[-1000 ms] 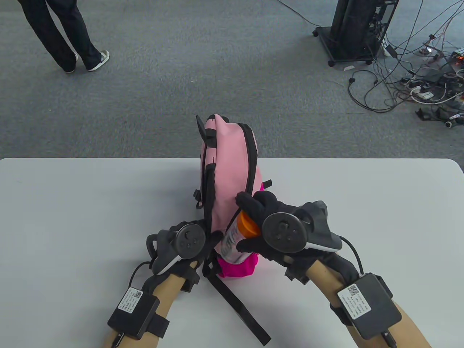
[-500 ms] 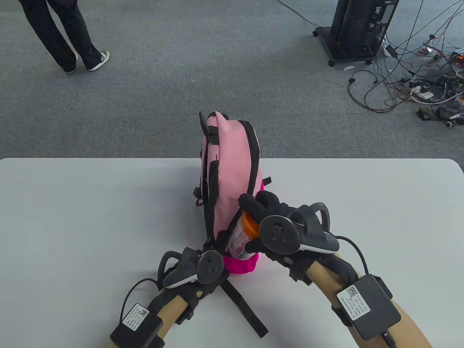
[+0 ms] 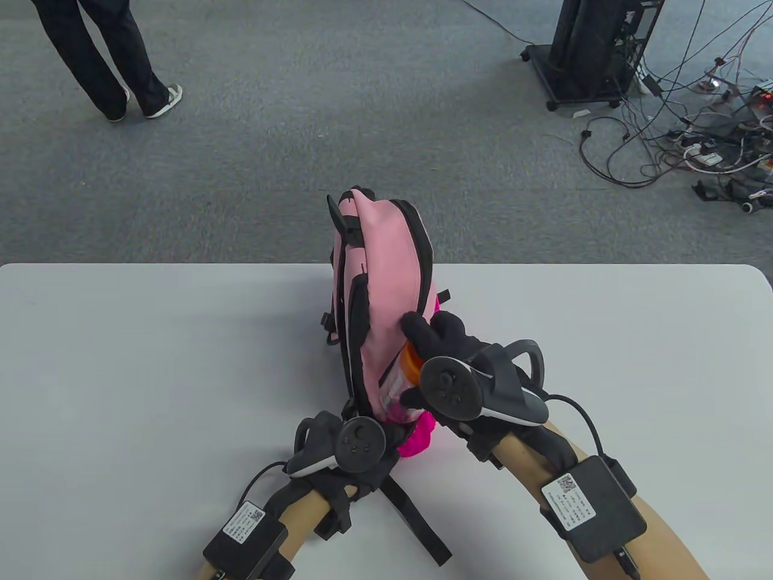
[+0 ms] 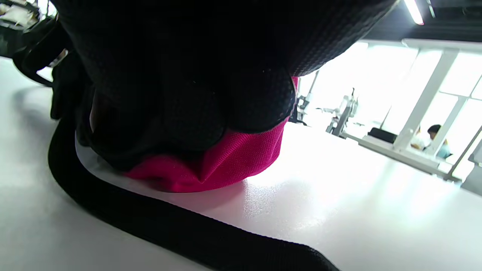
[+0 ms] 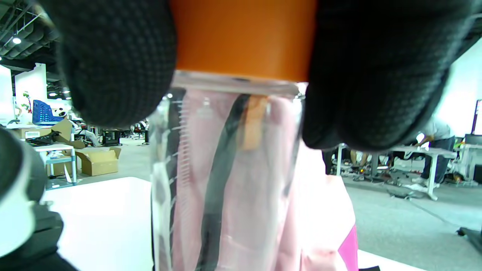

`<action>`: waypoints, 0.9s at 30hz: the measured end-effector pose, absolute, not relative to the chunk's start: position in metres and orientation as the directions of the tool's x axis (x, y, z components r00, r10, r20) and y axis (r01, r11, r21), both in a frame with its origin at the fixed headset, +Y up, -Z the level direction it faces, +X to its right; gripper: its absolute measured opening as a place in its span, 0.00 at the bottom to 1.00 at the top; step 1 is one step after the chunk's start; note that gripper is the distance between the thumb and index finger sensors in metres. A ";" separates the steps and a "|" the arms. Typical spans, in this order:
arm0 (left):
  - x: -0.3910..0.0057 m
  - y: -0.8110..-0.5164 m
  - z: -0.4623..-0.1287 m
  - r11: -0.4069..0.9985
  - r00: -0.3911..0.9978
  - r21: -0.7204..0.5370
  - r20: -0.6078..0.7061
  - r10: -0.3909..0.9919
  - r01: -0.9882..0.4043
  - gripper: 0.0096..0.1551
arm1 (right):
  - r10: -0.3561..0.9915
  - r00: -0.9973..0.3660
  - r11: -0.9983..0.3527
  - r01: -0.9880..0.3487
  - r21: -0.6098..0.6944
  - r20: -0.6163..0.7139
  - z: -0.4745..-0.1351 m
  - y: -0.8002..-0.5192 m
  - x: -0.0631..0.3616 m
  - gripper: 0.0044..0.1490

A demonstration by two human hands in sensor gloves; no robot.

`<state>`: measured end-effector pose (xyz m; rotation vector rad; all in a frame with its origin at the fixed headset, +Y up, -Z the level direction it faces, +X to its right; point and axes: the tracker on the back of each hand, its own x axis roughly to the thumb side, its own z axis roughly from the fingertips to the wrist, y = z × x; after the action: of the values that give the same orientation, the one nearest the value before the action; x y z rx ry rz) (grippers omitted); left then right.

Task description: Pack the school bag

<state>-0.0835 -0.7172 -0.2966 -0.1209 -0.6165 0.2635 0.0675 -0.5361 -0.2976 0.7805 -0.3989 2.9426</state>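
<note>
A pink backpack (image 3: pixel 386 284) stands upright on the white table (image 3: pixel 151 362), with its magenta side pocket (image 3: pixel 421 434) facing me. My right hand (image 3: pixel 415 362) grips the orange cap (image 3: pixel 411 365) of a clear water bottle (image 3: pixel 392 389), whose lower end is inside that pocket. In the right wrist view the fingers (image 5: pixel 113 64) clamp the cap (image 5: pixel 244 37) above the clear bottle body (image 5: pixel 226 180). My left hand (image 3: pixel 386 438) sits at the pocket's base, its fingers (image 4: pixel 188 94) curled onto the bunched magenta fabric (image 4: pixel 226 162). A black shoulder strap (image 3: pixel 416 525) trails toward me.
A person's legs (image 3: pixel 109 60) stand on the grey carpet at the far left. A black wheeled rack (image 3: pixel 592 48) and a tangle of cables (image 3: pixel 694 133) lie at the far right. White tabletop stretches to both sides of the backpack.
My left hand slid right and nearer, from the backpack's strap side to the pocket's base. My right hand pushed the bottle deeper into the pocket, and the backpack shifted slightly.
</note>
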 end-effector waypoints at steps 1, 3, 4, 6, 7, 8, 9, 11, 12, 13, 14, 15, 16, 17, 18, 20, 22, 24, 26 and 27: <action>-0.082 -0.716 -0.297 0.962 0.784 -0.192 0.560 0.268 -0.191 0.25 | 0.006 -0.871 -0.962 -0.139 -0.234 0.491 -0.298 -0.537 0.066 0.64; -0.080 -0.718 -0.298 0.952 0.769 -0.219 0.563 0.301 -0.212 0.27 | 0.012 -0.879 -0.963 -0.138 -0.230 0.476 -0.298 -0.538 0.061 0.64; -0.079 -0.720 -0.298 0.944 0.760 -0.234 0.562 0.327 -0.233 0.28 | 0.012 -0.881 -0.958 -0.147 -0.248 0.473 -0.297 -0.540 0.060 0.63; -0.079 -0.723 -0.298 0.941 0.750 -0.233 0.569 0.337 -0.246 0.29 | 0.001 -0.886 -0.952 -0.144 -0.272 0.464 -0.295 -0.545 0.058 0.61; -0.078 -0.725 -0.297 0.937 0.742 -0.239 0.573 0.347 -0.254 0.29 | -0.013 -0.887 -0.960 -0.117 -0.253 0.461 -0.296 -0.548 0.057 0.61; -0.078 -0.725 -0.296 0.935 0.738 -0.247 0.575 0.353 -0.254 0.28 | -0.020 -0.893 -0.972 -0.087 -0.217 0.451 -0.297 -0.550 0.056 0.60; -0.077 -0.725 -0.294 0.935 0.729 -0.244 0.586 0.354 -0.258 0.27 | -0.036 -0.897 -0.978 -0.060 -0.201 0.440 -0.297 -0.553 0.055 0.59; -0.076 -0.722 -0.291 0.954 0.737 -0.113 0.613 0.286 -0.277 0.23 | -0.081 -0.895 -0.986 0.007 -0.167 0.439 -0.299 -0.553 0.054 0.58; -0.076 -0.721 -0.289 0.964 0.746 -0.104 0.615 0.257 -0.246 0.22 | -0.079 -0.892 -0.988 0.012 -0.151 0.445 -0.302 -0.552 0.055 0.58; -0.075 -0.721 -0.287 0.966 0.752 -0.099 0.611 0.250 -0.241 0.22 | -0.071 -0.888 -0.992 0.016 -0.124 0.454 -0.306 -0.551 0.056 0.57; -0.074 -0.720 -0.286 0.965 0.750 -0.091 0.612 0.250 -0.247 0.22 | -0.051 -0.889 -0.995 0.005 -0.102 0.455 -0.309 -0.551 0.057 0.57; -0.073 -0.719 -0.286 0.966 0.751 -0.089 0.613 0.245 -0.241 0.22 | -0.044 -0.889 -0.996 0.001 -0.093 0.456 -0.311 -0.551 0.057 0.56; -0.072 -0.717 -0.286 0.969 0.751 -0.091 0.618 0.235 -0.228 0.22 | -0.047 -0.887 -0.998 0.018 -0.066 0.459 -0.314 -0.551 0.056 0.56; -0.071 -0.715 -0.285 0.974 0.751 -0.070 0.625 0.211 -0.215 0.22 | -0.057 -0.892 -0.998 0.044 -0.040 0.449 -0.316 -0.551 0.055 0.56; -0.070 -0.712 -0.285 0.978 0.751 -0.050 0.632 0.188 -0.203 0.21 | -0.071 -0.896 -0.997 0.071 -0.017 0.439 -0.317 -0.551 0.054 0.56; -0.066 -0.708 -0.283 0.986 0.744 0.000 0.655 0.128 -0.169 0.21 | -0.055 -0.884 -0.998 0.062 -0.001 0.465 -0.319 -0.551 0.052 0.56; -0.062 -0.708 -0.280 0.989 0.747 0.002 0.656 0.110 -0.148 0.21 | -0.006 -0.868 -0.999 0.028 0.038 0.496 -0.323 -0.554 0.052 0.55; -0.061 -0.709 -0.279 0.987 0.747 0.020 0.656 0.107 -0.159 0.21 | -0.022 -0.857 -0.999 0.038 0.021 0.515 -0.322 -0.561 0.051 0.55; -0.066 -0.710 -0.282 0.983 0.747 -0.018 0.648 0.149 -0.181 0.22 | -0.019 -0.854 -0.999 -0.005 -0.044 0.520 -0.321 -0.571 0.056 0.56; -0.067 -0.711 -0.282 0.983 0.748 -0.038 0.644 0.161 -0.179 0.22 | 0.014 -0.852 -0.997 -0.054 -0.060 0.523 -0.322 -0.572 0.059 0.58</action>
<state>-0.0672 -0.7109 -0.2824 0.0263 -0.7012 0.1858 0.0586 -0.5722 -0.3216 0.8422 -0.1122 2.9878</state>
